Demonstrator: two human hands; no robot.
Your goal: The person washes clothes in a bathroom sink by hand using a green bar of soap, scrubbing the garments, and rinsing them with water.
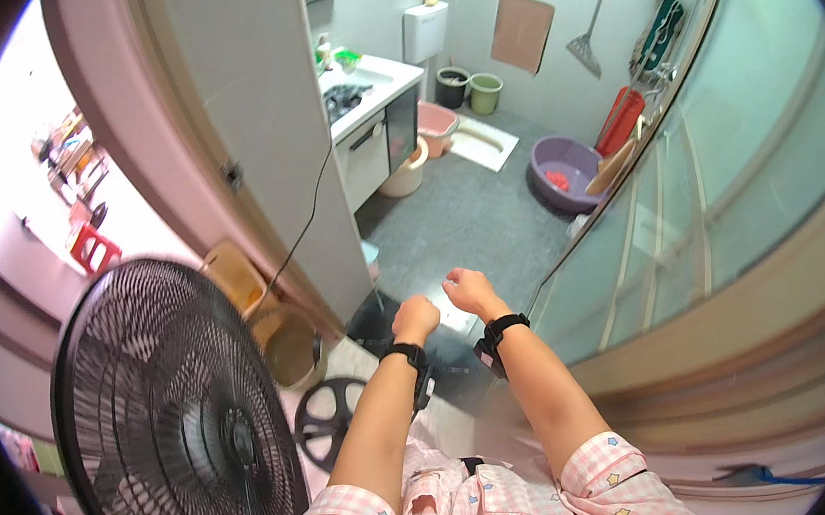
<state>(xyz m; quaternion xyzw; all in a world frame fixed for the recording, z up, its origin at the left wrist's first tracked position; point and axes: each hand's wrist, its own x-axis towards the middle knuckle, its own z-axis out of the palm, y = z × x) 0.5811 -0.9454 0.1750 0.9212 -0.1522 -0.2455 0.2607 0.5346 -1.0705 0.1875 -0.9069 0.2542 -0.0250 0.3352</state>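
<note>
Both my arms reach forward over the bathroom doorway, with black straps holding small devices on the wrists. My left hand is closed in a loose fist, back upward, and nothing shows in it. Just to its right and a little farther out, my right hand has its fingers curled in, also with nothing visible in them. The hands are apart and touch no object. Beneath them lie a dark threshold and the grey bathroom floor.
A black standing fan fills the near left, its round base beside it. On the right is a glass partition. Beyond are a washbasin cabinet, a squat toilet, a purple tub and a leaning mop.
</note>
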